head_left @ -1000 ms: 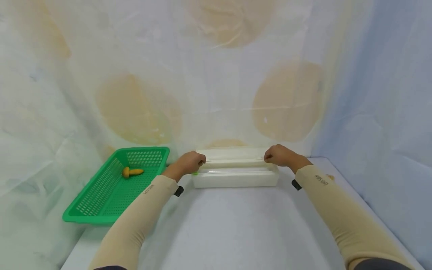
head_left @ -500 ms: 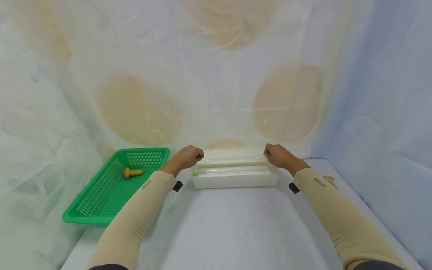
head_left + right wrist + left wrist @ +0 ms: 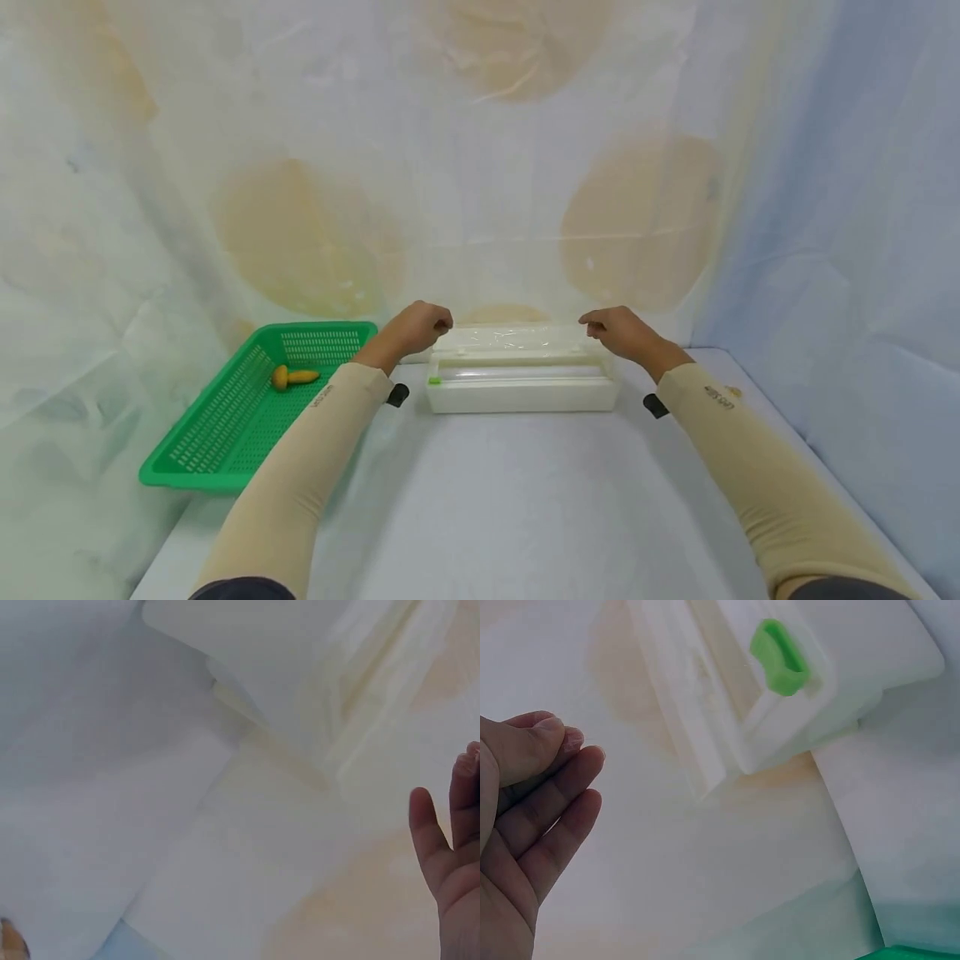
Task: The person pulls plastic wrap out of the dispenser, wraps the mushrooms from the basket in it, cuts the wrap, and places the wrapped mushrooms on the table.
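Note:
A long white cling film dispenser (image 3: 522,397) stands at the table's back with its lid raised, a clear roll (image 3: 517,372) inside. In the left wrist view its end carries a green slider (image 3: 780,658). My left hand (image 3: 420,327) is above its left end, thumb and forefinger pinched together. My right hand (image 3: 617,330) pinches at about the same height over the right end. Shiny wrinkled cling film (image 3: 517,337) shows between the two hands, in front of the lid. In the right wrist view only the outer fingers (image 3: 426,825) show, fairly straight.
To the left stands a green basket (image 3: 197,482) with a yellow-brown, mushroom-shaped thing (image 3: 292,377) in it. A small yellowish thing (image 3: 734,391) lies beyond the right sleeve. Plastic sheeting (image 3: 480,192) hangs close behind and on both sides of the white table (image 3: 540,500).
Both hands have risen from the dispenser's opening. The roll and the opening show more fully now, and glossy film has come into view between the hands.

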Demonstrator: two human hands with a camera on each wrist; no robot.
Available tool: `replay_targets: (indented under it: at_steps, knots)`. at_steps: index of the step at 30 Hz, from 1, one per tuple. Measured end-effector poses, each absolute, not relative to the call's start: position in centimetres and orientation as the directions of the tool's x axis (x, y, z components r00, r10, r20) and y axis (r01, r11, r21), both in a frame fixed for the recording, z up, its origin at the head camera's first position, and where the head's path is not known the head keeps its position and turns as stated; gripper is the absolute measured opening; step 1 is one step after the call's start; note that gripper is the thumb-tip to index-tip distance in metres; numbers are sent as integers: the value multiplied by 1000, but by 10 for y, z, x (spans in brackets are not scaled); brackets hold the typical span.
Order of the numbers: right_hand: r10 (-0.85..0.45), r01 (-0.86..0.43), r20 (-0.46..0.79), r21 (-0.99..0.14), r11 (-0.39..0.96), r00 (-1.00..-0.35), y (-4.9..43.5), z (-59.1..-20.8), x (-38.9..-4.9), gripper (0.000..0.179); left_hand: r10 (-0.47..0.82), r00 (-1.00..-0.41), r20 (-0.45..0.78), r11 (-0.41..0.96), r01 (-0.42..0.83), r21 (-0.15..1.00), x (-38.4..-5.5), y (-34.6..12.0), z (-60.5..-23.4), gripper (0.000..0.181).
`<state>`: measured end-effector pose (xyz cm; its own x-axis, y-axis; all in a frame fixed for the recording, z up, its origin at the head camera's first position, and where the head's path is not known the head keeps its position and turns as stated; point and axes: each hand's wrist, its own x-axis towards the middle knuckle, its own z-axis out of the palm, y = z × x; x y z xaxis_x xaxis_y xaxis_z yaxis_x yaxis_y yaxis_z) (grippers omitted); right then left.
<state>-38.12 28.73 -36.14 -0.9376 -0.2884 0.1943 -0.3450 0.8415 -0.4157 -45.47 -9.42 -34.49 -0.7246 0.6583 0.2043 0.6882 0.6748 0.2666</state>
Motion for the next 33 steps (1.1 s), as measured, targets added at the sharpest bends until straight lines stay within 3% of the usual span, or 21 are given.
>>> replay_targets:
  at_steps: [5,10,13,17,22,33]
  knots:
    - [-311,-354,173,-372,858,-935,287,-350,-380,31,659,-717,228,669,697,256,-456,-95,-339,18]
    - [-328,-330,66,-339,881,-942,286,-348,-379,36,674,-699,239,653,715,250,-460,-94,-336,18]
    - [-357,-349,35,-317,882,-933,287,-345,-378,31,678,-695,239,649,719,250,-463,-92,-335,16]
    - [-366,-366,64,-325,872,-928,292,-340,-376,18,670,-705,231,659,709,252,-463,-90,-336,15]
    - [-298,-296,53,-378,877,-953,297,-338,-378,12,656,-719,229,669,695,265,-463,-91,-338,16]
    - [-283,-294,85,-377,878,-955,304,-325,-379,13,635,-740,222,679,672,296,-463,-91,-339,15]
